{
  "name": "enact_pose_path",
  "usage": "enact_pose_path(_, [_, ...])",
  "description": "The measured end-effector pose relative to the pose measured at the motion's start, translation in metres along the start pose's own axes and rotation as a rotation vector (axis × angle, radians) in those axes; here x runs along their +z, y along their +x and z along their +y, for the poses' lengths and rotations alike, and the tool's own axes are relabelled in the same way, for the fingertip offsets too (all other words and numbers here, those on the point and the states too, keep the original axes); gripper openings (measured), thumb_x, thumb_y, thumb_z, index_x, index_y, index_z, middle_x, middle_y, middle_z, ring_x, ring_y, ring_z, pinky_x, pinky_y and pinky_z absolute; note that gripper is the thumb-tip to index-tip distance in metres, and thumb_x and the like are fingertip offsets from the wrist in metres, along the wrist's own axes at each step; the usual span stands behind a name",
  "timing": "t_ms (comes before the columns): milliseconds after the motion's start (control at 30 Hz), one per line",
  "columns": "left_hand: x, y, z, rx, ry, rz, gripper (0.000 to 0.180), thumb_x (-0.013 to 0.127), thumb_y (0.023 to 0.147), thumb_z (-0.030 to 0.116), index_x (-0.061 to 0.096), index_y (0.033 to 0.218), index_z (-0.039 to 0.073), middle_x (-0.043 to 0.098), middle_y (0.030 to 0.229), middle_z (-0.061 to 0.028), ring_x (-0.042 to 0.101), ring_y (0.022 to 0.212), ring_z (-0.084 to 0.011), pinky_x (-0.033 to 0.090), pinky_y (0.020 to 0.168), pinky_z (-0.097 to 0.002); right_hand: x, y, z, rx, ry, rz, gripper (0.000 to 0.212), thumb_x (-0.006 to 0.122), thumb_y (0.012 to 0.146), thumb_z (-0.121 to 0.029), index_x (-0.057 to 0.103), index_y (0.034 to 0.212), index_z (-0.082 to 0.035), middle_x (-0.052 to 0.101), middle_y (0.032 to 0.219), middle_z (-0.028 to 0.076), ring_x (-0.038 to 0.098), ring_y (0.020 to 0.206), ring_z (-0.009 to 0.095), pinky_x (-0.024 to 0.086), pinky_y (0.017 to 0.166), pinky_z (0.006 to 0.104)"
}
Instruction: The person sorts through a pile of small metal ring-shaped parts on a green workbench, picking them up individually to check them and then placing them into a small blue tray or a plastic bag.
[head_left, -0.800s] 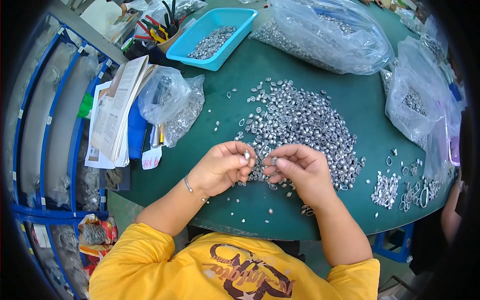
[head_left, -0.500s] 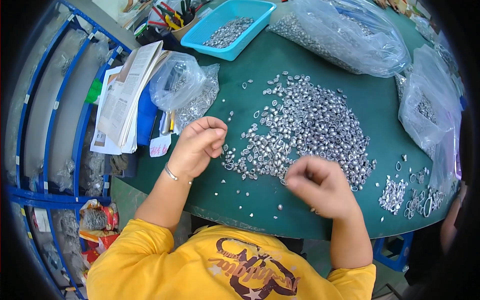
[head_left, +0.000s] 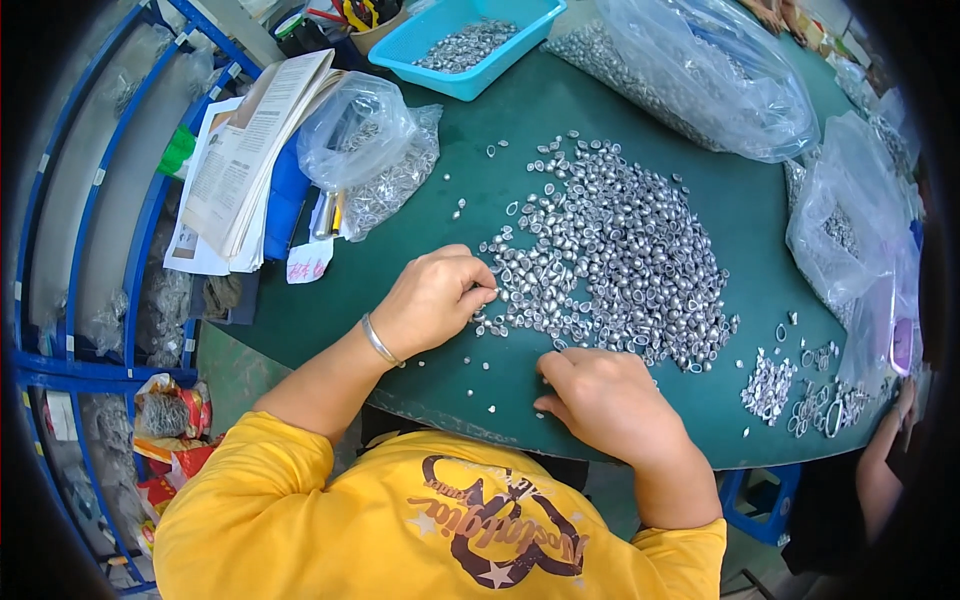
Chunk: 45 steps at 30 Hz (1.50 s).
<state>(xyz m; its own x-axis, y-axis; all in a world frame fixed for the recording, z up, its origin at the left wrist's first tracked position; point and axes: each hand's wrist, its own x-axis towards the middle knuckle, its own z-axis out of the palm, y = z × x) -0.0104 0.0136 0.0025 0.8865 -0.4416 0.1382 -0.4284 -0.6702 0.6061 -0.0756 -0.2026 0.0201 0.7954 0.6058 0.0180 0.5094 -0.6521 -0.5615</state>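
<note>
A broad heap of small silver-grey metal pieces [head_left: 650, 250], some domed and some ring-like, lies on the green table. At the heap's left edge is my left hand [head_left: 432, 303], its thumb and forefinger pinched together among the loose pieces. Whatever sits between those fingertips is too small to name. My right hand [head_left: 608, 400] rests low at the front of the heap, near the table edge, with its fingers curled inward. Its fingertips are mostly hidden under the hand, so any piece in them cannot be made out. A few scattered bits lie between my two hands.
A blue basket [head_left: 490, 78] holding similar pieces stands at the back. Clear plastic bags of parts [head_left: 710, 85] lie far right and beside papers [head_left: 250, 150] at left. Smaller piles [head_left: 768, 386] sit at right. Another person's arm [head_left: 880, 460] shows at the right edge.
My left hand has moved right and down to the heap's edge. My right hand has come down and left, nearer the table edge. The whole view has shifted slightly.
</note>
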Motion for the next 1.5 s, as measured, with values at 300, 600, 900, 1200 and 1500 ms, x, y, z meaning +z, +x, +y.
enact_pose_path(300, [-0.005, -0.009, 0.007, -0.543, -1.422, -0.273, 0.010, 0.057, 0.084, 0.007, 0.056, 0.092, 0.001, 0.049, 0.069, 0.0010, 0.035, 0.054, -0.0046, 0.029, 0.047, -0.0179, 0.003, 0.010, 0.007, 0.095, 0.705, 0.088, 0.007, 0.053, 0.084, -0.009, 0.053, 0.087, -0.003, 0.055, 0.068, 0.004, 0.053, 0.056, 0.014, 0.041, 0.048, 0.0261])
enact_pose_path(600, [-0.003, -0.011, 0.026, -0.429, -1.538, -0.222, 0.010, 0.054, 0.086, 0.009, 0.053, 0.092, 0.002, 0.050, 0.077, -0.0022, 0.044, 0.064, -0.0078, 0.035, 0.051, -0.0188, -0.002, 0.018, 0.021, 0.367, 1.869, -0.041, 0.017, 0.044, 0.090, -0.013, 0.053, 0.094, 0.001, 0.054, 0.069, 0.008, 0.046, 0.051, 0.010, 0.034, 0.041, 0.0192])
enact_pose_path(900, [0.020, 0.020, 0.074, 0.442, -0.307, 0.051, 0.013, 0.057, 0.072, -0.002, 0.055, 0.084, 0.001, 0.048, 0.095, -0.0145, 0.053, 0.080, -0.0305, 0.045, 0.072, -0.0339, 0.007, 0.025, 0.032, 0.500, 2.073, -0.004, 0.046, 0.034, 0.088, -0.054, 0.053, 0.094, -0.013, 0.055, 0.072, 0.002, 0.052, 0.054, 0.011, 0.031, 0.036, 0.0177])
enact_pose_path(1200, [-0.029, -0.004, 0.047, 0.350, -0.420, 0.165, 0.013, 0.061, 0.075, 0.004, 0.058, 0.087, 0.002, 0.056, 0.092, -0.0102, 0.056, 0.085, -0.0259, 0.046, 0.074, -0.0313, -0.028, 0.027, 0.037, 0.506, 1.806, 0.334, 0.015, 0.044, 0.090, -0.022, 0.051, 0.086, -0.010, 0.032, 0.055, -0.003, 0.025, 0.041, 0.007, 0.018, 0.034, 0.0193])
enact_pose_path(1500, [-0.037, -0.049, 0.001, 0.077, -0.546, 0.243, 0.009, 0.062, 0.076, 0.004, 0.061, 0.085, 0.002, 0.059, 0.086, -0.0083, 0.059, 0.076, -0.0192, 0.048, 0.065, -0.0271, -0.185, 0.108, 0.124, 0.243, 1.196, 1.085, 0.015, 0.049, 0.087, -0.022, 0.052, 0.085, -0.007, 0.047, 0.065, 0.001, 0.045, 0.058, 0.013, 0.039, 0.053, 0.0253])
